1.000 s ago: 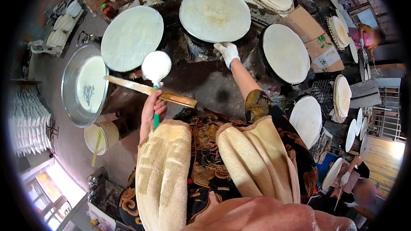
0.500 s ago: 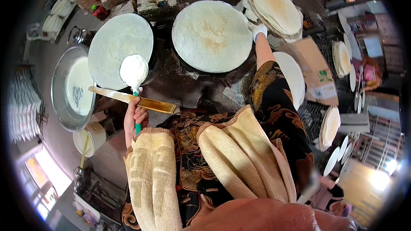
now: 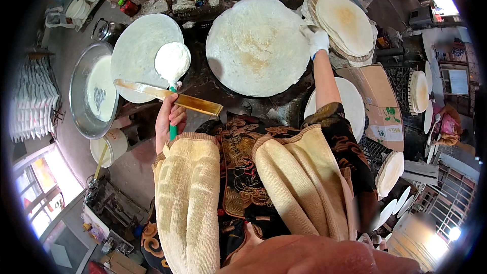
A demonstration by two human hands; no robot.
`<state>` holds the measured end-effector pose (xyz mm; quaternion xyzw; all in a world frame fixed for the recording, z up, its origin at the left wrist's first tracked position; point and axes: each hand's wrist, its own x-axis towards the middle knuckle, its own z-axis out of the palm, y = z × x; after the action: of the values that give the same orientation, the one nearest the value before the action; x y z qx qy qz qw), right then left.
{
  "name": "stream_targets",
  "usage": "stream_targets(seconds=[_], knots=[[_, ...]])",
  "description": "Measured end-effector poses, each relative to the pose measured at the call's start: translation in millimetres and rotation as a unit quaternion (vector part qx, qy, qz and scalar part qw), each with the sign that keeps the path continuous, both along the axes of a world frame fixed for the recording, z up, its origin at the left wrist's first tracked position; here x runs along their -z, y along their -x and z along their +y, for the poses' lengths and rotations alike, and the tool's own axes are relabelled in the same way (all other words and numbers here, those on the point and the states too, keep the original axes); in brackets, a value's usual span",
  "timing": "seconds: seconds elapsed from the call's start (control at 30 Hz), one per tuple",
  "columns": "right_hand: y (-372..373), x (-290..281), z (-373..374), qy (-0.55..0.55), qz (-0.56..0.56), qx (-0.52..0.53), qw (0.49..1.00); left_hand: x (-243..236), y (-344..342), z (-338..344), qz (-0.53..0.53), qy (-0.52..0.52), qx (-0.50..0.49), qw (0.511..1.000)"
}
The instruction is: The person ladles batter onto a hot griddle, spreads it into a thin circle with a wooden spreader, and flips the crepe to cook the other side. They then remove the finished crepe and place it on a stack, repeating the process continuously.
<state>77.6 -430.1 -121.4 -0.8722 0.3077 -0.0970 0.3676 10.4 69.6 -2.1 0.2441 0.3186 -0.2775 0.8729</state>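
Note:
My left hand [image 3: 171, 115] is closed around the green handle of a ladle [image 3: 172, 62] and a long flat wooden spreader [image 3: 195, 104]. White batter fills the ladle's bowl, held over the near right part of the left griddle [image 3: 134, 45]. Across the handle, the spreader slants down to the right. My right hand [image 3: 318, 39], in a white glove, is at the right edge of the middle griddle [image 3: 223, 73]. Its fingers are bent downward there, and what they grip is hidden. A round, pale flatbread [image 3: 258, 40] with light brown patches covers most of that griddle.
A metal basin [image 3: 76, 104] of white batter stands at the left, above a white bucket [image 3: 117, 147]. Stacked flatbreads [image 3: 345, 23] rest on a round tray at the far right. Nearer are another pale disc [image 3: 340, 101] and a cardboard box [image 3: 373, 83]. A kettle [image 3: 107, 30] stands behind the basin.
The whole view has shifted slightly, moving most things rightward. My right hand stays at the middle griddle's right edge, its fingers now bent lower. My left hand still holds the ladle and spreader.

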Motion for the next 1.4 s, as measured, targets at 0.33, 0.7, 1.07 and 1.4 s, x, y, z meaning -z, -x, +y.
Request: stream_targets(seconds=[0.33, 0.7, 1.07, 1.4], knots=[[10.1, -95.9, -119.2, -0.103, -0.178, 0.008, 0.979, 10.7, -18.9, -18.2, -0.011, 0.021, 0.079, 0.997], [32.2, -236.5, -113.8, 0.581, 0.024, 0.056, 0.812, 15.5, -21.6, -45.7, -0.001, -0.016, 0.127, 0.992], [37.1, 17.5, -142.8, 0.507, 0.184, -0.014, 0.842, -10.2, -16.3, -54.7, 0.006, -0.108, 0.107, 0.988], [-1.6, 23.4, -131.7, 0.407, 0.233, 0.015, 0.883, -12.3, -29.3, -71.6, 0.018, -0.107, 0.149, 0.983]])
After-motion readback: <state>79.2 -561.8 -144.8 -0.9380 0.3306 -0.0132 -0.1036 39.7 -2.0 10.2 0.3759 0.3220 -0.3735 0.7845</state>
